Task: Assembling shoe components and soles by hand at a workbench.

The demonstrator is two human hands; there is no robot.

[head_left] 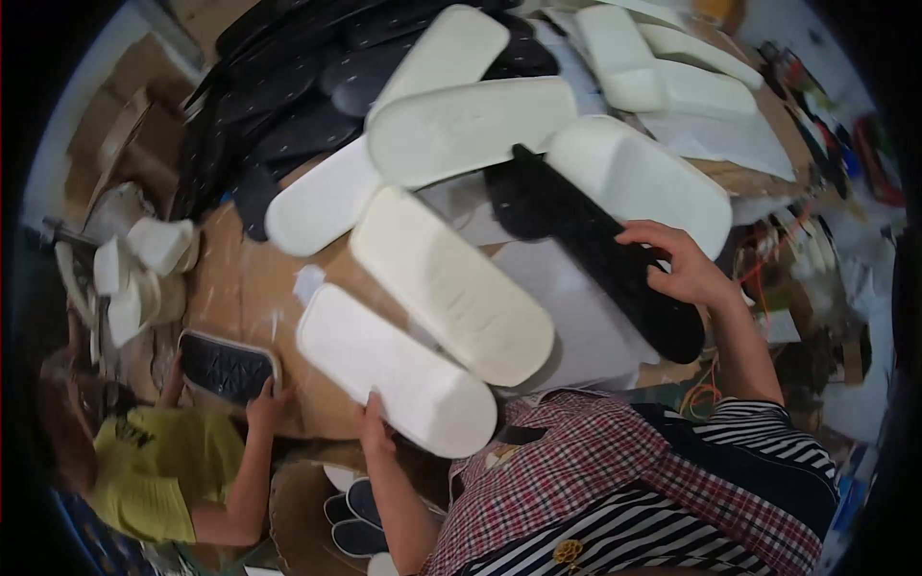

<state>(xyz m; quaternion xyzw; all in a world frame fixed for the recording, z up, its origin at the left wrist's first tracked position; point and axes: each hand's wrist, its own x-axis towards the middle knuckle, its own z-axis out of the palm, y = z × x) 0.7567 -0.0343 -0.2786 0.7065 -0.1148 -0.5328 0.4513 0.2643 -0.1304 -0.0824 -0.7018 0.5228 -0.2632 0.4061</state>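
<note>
My right hand grips a long black shoe sole that lies slanted across the table, above a sheet of pale paper. My left hand holds the near edge of a white foam sole at the table's front. A second cream sole lies just beyond it, between my two hands. More white soles are spread further back.
A pile of black soles fills the back left. A person in a yellow top at the lower left holds a black patterned sole. White scraps lie at the left; cluttered goods line the right.
</note>
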